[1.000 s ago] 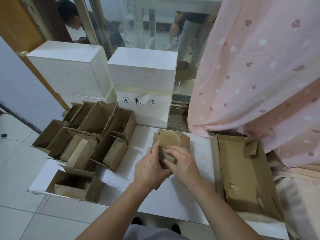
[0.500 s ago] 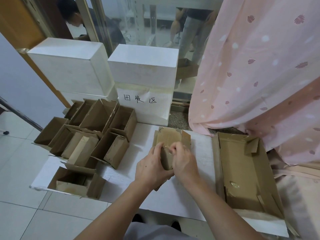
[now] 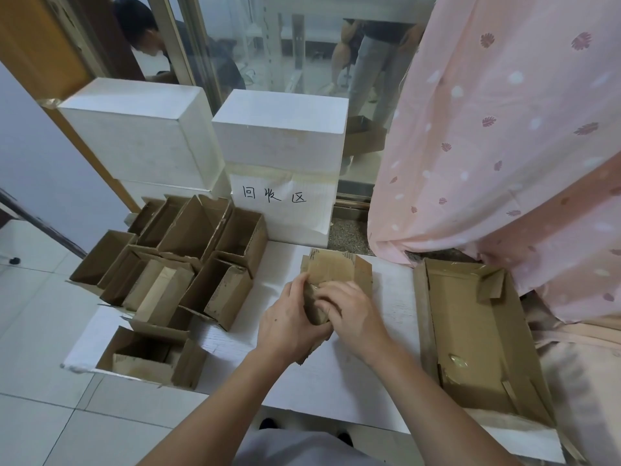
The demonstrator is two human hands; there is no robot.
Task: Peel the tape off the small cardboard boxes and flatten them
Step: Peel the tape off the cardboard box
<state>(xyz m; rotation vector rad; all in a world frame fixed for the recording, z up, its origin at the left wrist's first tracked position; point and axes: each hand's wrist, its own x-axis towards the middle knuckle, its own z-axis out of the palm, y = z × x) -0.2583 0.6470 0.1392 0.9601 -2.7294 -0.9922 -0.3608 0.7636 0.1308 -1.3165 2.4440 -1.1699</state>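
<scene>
Cardboard box (image 3: pixel 336 269) mostly hidden behind left hand (image 3: pixel 289 326), right hand (image 3: pixel 353 317).

We see matt brown cardboard boxes (image 3: pixel 174 264) at left, a matt white table (image 3: pixel 353 381), rough white foam blocks (image 3: pixel 279 129) behind, and soft pink printed cloth (image 3: pixel 504 146) upper right.

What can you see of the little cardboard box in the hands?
The little cardboard box is brown, worn corrugated card, and it looks mostly squashed flat. It sits over the middle of the white table, its far flaps poking out beyond the fingers. The left hand grips its left side, and the right hand pinches near its middle, perhaps at tape, though that is too small to tell. A corner of it sticks out below the left hand. The hands hide the rest.
</scene>
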